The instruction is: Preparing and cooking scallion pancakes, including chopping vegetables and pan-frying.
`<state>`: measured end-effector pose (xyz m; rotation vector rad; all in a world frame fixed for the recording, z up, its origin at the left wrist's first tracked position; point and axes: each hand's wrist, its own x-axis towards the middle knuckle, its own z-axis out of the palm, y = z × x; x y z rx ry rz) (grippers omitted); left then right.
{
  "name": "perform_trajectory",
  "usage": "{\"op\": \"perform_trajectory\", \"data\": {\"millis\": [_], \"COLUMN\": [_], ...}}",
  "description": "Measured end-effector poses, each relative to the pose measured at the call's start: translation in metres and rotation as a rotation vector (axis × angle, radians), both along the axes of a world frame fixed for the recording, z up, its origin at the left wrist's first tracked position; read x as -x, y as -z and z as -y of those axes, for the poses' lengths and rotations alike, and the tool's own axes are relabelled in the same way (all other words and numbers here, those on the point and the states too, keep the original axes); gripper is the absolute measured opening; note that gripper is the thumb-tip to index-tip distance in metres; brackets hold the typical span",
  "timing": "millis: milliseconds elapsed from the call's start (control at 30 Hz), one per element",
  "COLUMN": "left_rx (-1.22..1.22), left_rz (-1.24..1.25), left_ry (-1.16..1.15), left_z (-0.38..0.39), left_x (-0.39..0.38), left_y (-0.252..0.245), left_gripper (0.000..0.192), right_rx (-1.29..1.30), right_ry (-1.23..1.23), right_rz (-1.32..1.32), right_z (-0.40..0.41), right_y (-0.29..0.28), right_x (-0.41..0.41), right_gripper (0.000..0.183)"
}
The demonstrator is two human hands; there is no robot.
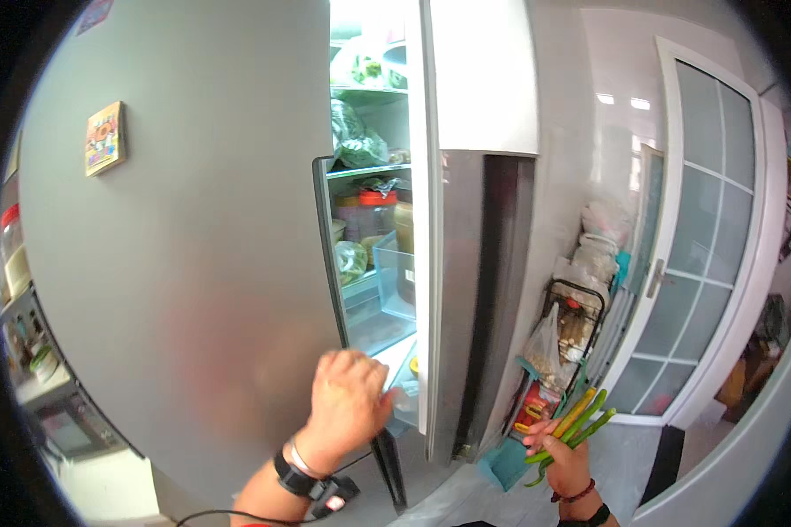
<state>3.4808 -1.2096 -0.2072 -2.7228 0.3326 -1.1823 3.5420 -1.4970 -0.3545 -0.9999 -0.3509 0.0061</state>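
My left hand [352, 398] is at the edge of the partly open refrigerator door [237, 230], fingers curled over it low down; its fingertips are hidden. My right hand [567, 454] is shut on several long peppers [583, 421], green ones and one yellowish, to the right of the fridge. Inside the fridge, a bagged leafy vegetable [359, 141] lies on a glass shelf [369, 171]. Below it stand a jar with a red lid [377, 211] and a bagged green vegetable [351, 262], beside a clear bin [395, 277].
A folding cart [577, 290] loaded with bags stands against the wall, near a teal dustpan [506, 464]. A white door with frosted panes [705, 230] is at the right. A microwave [69, 425] is at the left.
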Motion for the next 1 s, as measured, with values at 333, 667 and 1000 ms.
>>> {"op": "perform_trajectory", "data": {"millis": [333,667,1000], "left_rx": [-0.775,-0.725,-0.389], "left_rz": [-0.248,-0.388,-0.318], "left_ry": [-0.785,-0.971,-0.653], "left_z": [-0.008,0.011,0.006], "left_x": [-0.043,-0.046,-0.055], "left_y": [0.028,0.032,0.004], "left_gripper": [0.017,0.025,0.011], "right_rx": [0.023,0.013,0.022], "right_ry": [-0.128,-0.12,-0.034], "right_rz": [0.057,0.043,0.04], "right_z": [0.09,0.141,0.182], "right_y": [0.01,0.022,0.027], "right_x": [-0.068,-0.1,-0.118], "right_gripper": [0.019,0.017,0.015]}}
